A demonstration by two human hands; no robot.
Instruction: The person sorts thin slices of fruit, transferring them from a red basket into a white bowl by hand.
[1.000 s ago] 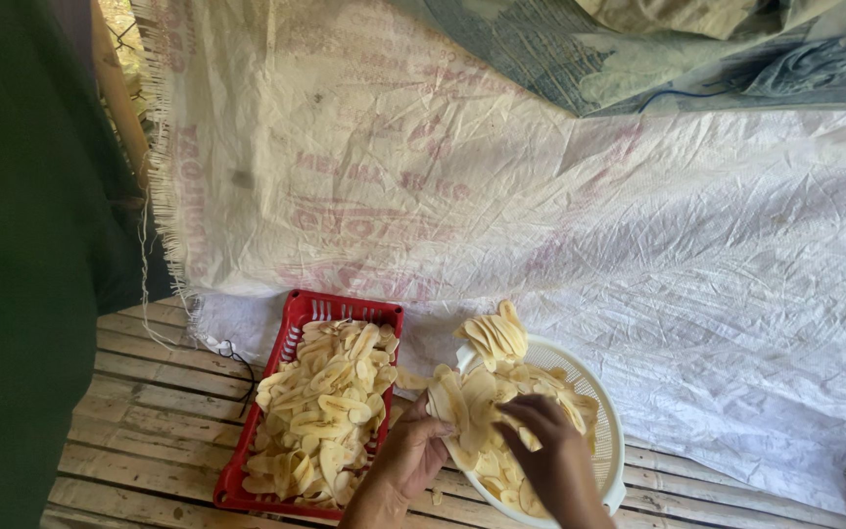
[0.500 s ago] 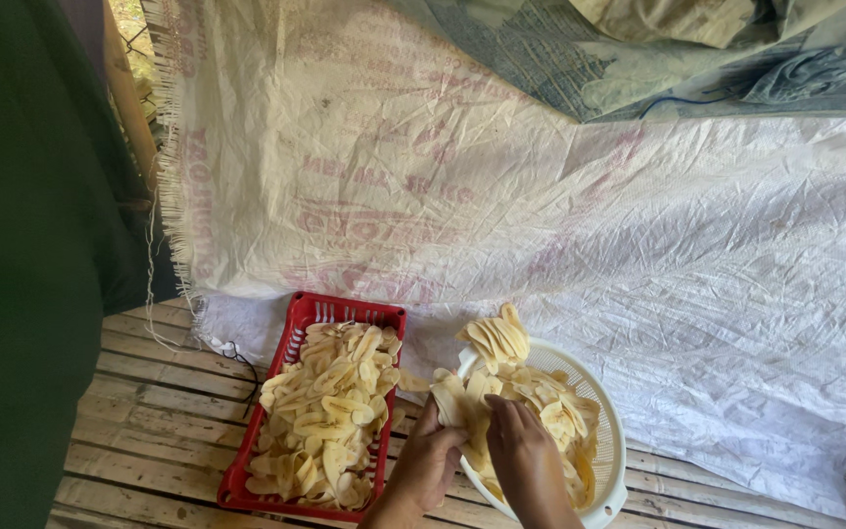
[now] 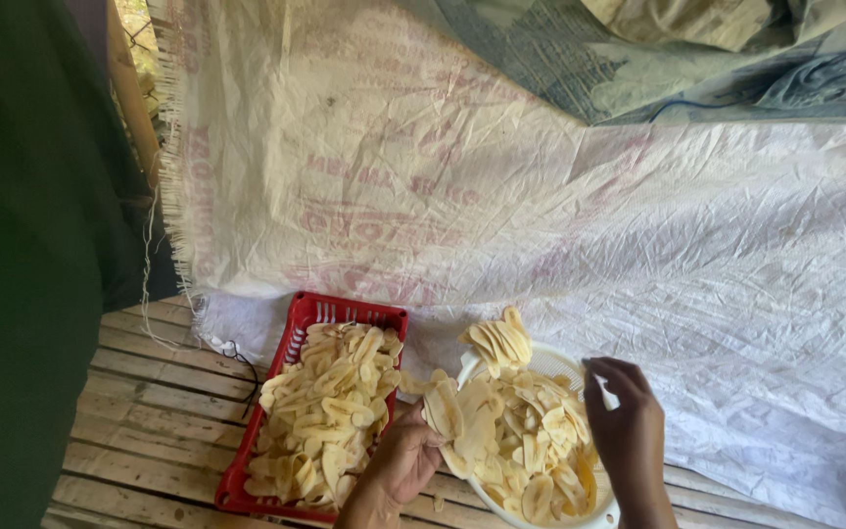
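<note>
The left hand [image 3: 405, 460] sat at six o'clock in the view, between the two containers, fingers curled and pinching a few pale slices [image 3: 443, 409] at the white bowl's [image 3: 594, 513] nine o'clock rim; the right hand [image 3: 629, 436] hovered over the bowl's three o'clock side, fingers bent loosely and slightly apart, touching the bowl's heap of slices [image 3: 526, 446]; whether it pinched any could not be told. A fanned bunch of slices [image 3: 499, 341] stood at the bowl's eleven o'clock edge; the red basket [image 3: 298, 318], full of slices, lay just beside the bowl at nine o'clock on the slatted wooden floor [image 3: 139, 431]; a white woven sack sheet [image 3: 501, 186] spread at twelve o'clock.
</note>
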